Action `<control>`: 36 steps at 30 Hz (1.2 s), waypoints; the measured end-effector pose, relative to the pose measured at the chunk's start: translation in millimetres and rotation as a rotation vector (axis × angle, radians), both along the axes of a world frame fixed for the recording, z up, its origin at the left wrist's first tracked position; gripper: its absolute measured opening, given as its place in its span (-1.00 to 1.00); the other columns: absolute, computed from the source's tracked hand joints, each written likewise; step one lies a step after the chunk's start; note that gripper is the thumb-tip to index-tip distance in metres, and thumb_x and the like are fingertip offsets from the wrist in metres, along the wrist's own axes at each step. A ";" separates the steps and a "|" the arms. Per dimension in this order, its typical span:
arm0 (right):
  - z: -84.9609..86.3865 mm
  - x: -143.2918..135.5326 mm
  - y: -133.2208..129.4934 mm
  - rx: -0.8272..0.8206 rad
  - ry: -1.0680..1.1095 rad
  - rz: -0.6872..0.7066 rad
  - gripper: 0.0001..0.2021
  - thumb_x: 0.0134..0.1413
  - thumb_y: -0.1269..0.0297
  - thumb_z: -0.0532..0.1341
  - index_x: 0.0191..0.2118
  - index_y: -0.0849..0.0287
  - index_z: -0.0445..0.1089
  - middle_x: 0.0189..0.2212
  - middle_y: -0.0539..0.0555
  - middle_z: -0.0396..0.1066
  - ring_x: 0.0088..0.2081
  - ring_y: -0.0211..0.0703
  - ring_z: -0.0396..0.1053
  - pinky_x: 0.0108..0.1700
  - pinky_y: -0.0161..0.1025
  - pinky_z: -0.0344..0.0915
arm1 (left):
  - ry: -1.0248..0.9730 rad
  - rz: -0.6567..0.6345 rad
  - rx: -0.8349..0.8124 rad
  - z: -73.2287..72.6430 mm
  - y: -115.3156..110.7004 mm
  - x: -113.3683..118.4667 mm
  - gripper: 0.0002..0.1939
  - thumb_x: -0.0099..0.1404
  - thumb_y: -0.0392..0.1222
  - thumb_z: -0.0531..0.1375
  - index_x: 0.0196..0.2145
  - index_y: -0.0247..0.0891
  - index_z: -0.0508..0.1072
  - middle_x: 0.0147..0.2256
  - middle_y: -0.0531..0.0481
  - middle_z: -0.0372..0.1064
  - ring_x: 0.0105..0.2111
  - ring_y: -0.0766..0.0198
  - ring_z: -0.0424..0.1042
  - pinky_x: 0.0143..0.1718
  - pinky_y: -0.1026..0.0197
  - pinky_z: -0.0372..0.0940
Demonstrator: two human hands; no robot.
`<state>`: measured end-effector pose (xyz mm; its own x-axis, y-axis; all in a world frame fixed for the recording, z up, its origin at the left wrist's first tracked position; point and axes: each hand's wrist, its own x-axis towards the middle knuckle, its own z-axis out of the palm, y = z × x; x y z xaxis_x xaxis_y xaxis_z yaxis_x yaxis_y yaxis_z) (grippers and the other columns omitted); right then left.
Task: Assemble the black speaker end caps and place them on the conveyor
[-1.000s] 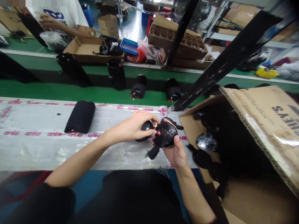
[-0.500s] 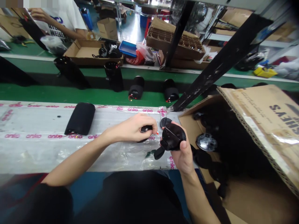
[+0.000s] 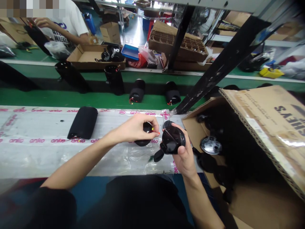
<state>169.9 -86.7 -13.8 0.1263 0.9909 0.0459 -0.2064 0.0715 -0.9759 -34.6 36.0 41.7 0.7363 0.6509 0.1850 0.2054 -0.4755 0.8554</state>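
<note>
My right hand (image 3: 187, 159) grips a dark, glossy, rounded cap (image 3: 173, 140) with a short black strap or tab (image 3: 159, 156) at its lower left. Just left of it, my left hand (image 3: 135, 128) is closed in a pinch on thin wires with small red and yellow ends (image 3: 155, 131). Below those fingers a round black part (image 3: 142, 142) rests on the wrapped bench, partly covered by the hand. Another black disc (image 3: 168, 124) lies behind the cap, partly hidden. Further left, a black fabric-covered speaker body (image 3: 84, 123) lies with wires showing at its near end.
An open cardboard box (image 3: 259, 98) with several black parts stands at the right. Black cylinders (image 3: 114, 81) and wired black speaker bodies (image 3: 137, 92) line the green surface behind. A slanting black post (image 3: 214, 66) rises near the box. Across the bench, a person (image 3: 71, 22) handles a black cylinder.
My left hand has shifted slightly left, and more of the round part under it and the coloured wire ends now show. The cap in my right hand has moved slightly left.
</note>
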 end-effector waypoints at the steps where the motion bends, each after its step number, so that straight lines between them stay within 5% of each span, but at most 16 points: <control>1: 1.8 -0.8 0.6 0.036 -0.063 -0.013 -0.20 0.10 -0.38 0.39 0.34 -0.08 0.36 0.35 0.19 0.37 0.34 0.29 0.37 0.31 0.20 0.44 | 0.002 0.049 0.095 -2.5 -6.2 0.3 -0.92 0.37 -0.21 0.39 -0.29 -0.20 0.57 -0.31 0.05 0.64 -0.30 0.25 0.57 -0.10 0.13 0.40; 5: 4.8 -3.6 3.7 0.130 -0.200 -0.001 -0.25 0.14 -0.25 0.44 0.36 -0.10 0.36 0.33 0.17 0.42 0.30 0.26 0.42 0.23 0.12 0.51 | -0.029 0.193 0.376 -16.2 -27.7 1.5 -0.93 0.48 -0.19 0.33 -0.22 -0.18 0.57 -0.25 0.04 0.68 -0.23 0.22 0.59 0.10 0.03 0.31; 14: 8.0 0.8 13.7 0.138 -0.258 0.117 -0.23 0.17 -0.25 0.43 0.41 -0.12 0.35 0.27 0.16 0.49 0.13 0.20 0.55 0.08 0.07 0.58 | -0.080 0.281 0.556 -29.0 -37.0 -0.8 -0.92 0.56 -0.23 0.24 -0.14 -0.19 0.56 -0.17 -0.01 0.69 -0.19 0.22 0.62 0.06 0.03 0.33; 18: 12.2 -3.7 18.9 0.098 -0.206 0.142 -0.27 0.19 -0.25 0.41 0.39 -0.11 0.37 0.29 0.16 0.47 0.14 0.19 0.55 0.08 0.05 0.60 | -0.029 0.409 0.529 -33.0 -46.0 -4.2 -0.87 0.47 -0.11 0.35 -0.08 -0.16 0.58 0.06 -0.16 0.60 0.09 0.07 0.57 0.16 -0.05 0.36; 22: 13.7 -5.6 18.7 0.098 -0.191 0.144 -0.27 0.18 -0.28 0.40 0.38 -0.14 0.38 0.28 0.15 0.47 0.15 0.19 0.54 0.07 0.03 0.60 | -0.069 0.529 0.483 -41.1 -55.7 0.3 -0.85 0.50 -0.11 0.34 -0.06 -0.16 0.51 -0.12 -0.04 0.66 -0.07 0.15 0.64 0.31 -0.14 0.27; 30: 9.7 -2.7 23.4 0.065 -0.221 0.083 -0.29 0.20 -0.30 0.37 0.35 -0.09 0.43 0.26 0.15 0.51 0.24 0.25 0.49 0.23 0.16 0.53 | -0.049 0.491 0.482 -44.5 -57.3 5.6 -0.91 0.54 -0.12 0.27 -0.07 -0.14 0.55 -0.12 -0.01 0.70 -0.03 0.13 0.65 0.33 -0.15 0.19; 36: 5.6 1.2 26.6 0.101 -0.222 0.101 -0.43 0.41 -0.17 0.24 0.40 -0.11 0.39 0.40 0.05 0.39 0.45 0.19 0.29 0.56 0.23 0.07 | -0.097 0.528 0.374 -38.9 -58.1 7.4 -0.90 0.47 -0.19 0.32 -0.08 -0.16 0.51 -0.14 0.00 0.68 -0.10 0.16 0.65 0.30 -0.11 0.23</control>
<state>171.1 -60.2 -8.2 0.0025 0.9870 0.1609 0.0013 0.1609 -0.9870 -27.2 -22.1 2.7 0.3037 0.7994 0.5183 0.4235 -0.6006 0.6782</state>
